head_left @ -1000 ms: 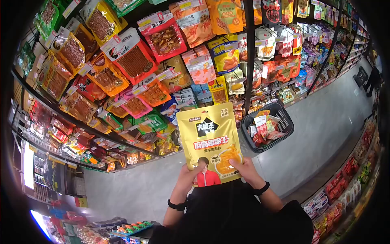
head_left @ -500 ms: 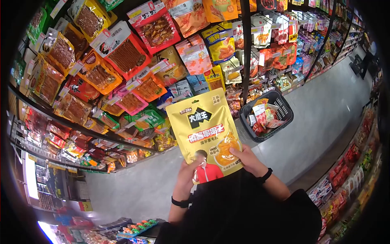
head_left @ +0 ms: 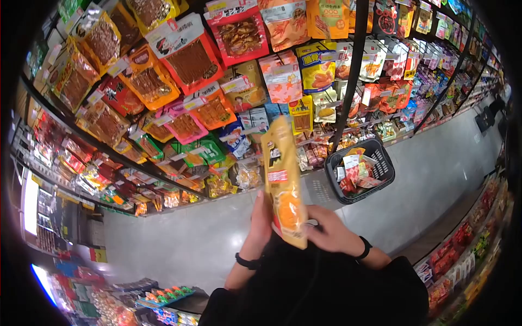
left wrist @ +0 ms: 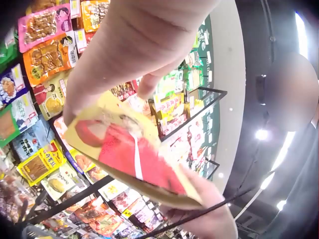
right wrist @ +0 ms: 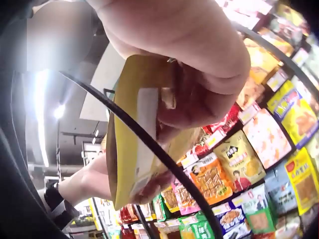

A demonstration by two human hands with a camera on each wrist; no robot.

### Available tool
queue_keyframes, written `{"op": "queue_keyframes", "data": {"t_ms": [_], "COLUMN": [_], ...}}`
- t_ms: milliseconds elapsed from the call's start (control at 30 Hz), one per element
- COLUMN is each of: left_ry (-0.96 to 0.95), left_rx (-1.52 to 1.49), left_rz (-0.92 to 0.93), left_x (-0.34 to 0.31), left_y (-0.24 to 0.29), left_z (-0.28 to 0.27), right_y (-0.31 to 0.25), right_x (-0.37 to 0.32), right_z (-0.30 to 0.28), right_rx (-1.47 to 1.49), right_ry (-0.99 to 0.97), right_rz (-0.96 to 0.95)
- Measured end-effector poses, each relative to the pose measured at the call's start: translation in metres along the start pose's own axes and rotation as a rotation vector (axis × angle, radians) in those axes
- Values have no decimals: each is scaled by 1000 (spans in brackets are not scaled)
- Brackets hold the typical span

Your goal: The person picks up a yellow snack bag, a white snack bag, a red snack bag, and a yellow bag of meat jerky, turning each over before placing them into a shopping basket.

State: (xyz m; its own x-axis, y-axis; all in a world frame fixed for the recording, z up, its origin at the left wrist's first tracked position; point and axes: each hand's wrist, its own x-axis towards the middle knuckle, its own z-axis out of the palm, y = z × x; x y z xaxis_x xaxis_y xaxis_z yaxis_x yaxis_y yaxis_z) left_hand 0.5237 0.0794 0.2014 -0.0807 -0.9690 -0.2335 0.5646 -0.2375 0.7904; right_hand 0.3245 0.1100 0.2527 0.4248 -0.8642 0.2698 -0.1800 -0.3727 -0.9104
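Note:
A gold snack bag (head_left: 286,182) stands upright in front of the body, turned so its front is seen at a steep slant. My left hand (head_left: 259,225) grips its left side low down. On the other side, my right hand (head_left: 330,231) holds the lower edge, fingers curled in at the bag's back. The left wrist view shows the printed red jacket on the bag (left wrist: 134,149) below my left hand (left wrist: 134,55). A pale label panel on the bag (right wrist: 142,129) shows in the right wrist view, beside the curled fingers (right wrist: 194,99) of my right hand.
Racks of hanging snack packs (head_left: 187,54) curve across the front and left. A dark shopping basket (head_left: 387,169) with several packs in it stands on the grey floor (head_left: 424,157) by the rack. More shelves (head_left: 462,239) run along the right, and a tray of colourful goods (head_left: 166,296) is at lower left.
The bag has turned from facing me to nearly edge-on. My right hand has shifted from its front corner round toward the back, while the left stays at its left side.

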Motion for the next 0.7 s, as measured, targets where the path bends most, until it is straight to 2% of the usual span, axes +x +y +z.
{"op": "queue_keyframes", "data": {"t_ms": [33,100,133,167,233,433,700], "left_ry": [-34,-359,-379,-394,-421,-462,-484], "left_rx": [-7,-130,-279,-381,-441,-484,-517], "left_rz": [-76,-106,-140,-174,-213,-301,-352], "left_x": [4,5,3,1,0,15,27], "left_y": [-5,-5,-2,4,10,24,35], "left_z": [-12,-17,-11,-4,0,-3,-4], "right_y": [-12,-21,-29,-23,-23,-14,-17], "right_x": [7,13,19,23,29,40,51], "right_z": [9,21,25,37,46,58,65], "right_rx": [-82,-341,-429,-394,-526,-628,-582], "right_ry": [17,-157,-215,-177,-140,-106,-111], "right_rz": [-172,-242,-248,-278,-326,-395,-425]}}
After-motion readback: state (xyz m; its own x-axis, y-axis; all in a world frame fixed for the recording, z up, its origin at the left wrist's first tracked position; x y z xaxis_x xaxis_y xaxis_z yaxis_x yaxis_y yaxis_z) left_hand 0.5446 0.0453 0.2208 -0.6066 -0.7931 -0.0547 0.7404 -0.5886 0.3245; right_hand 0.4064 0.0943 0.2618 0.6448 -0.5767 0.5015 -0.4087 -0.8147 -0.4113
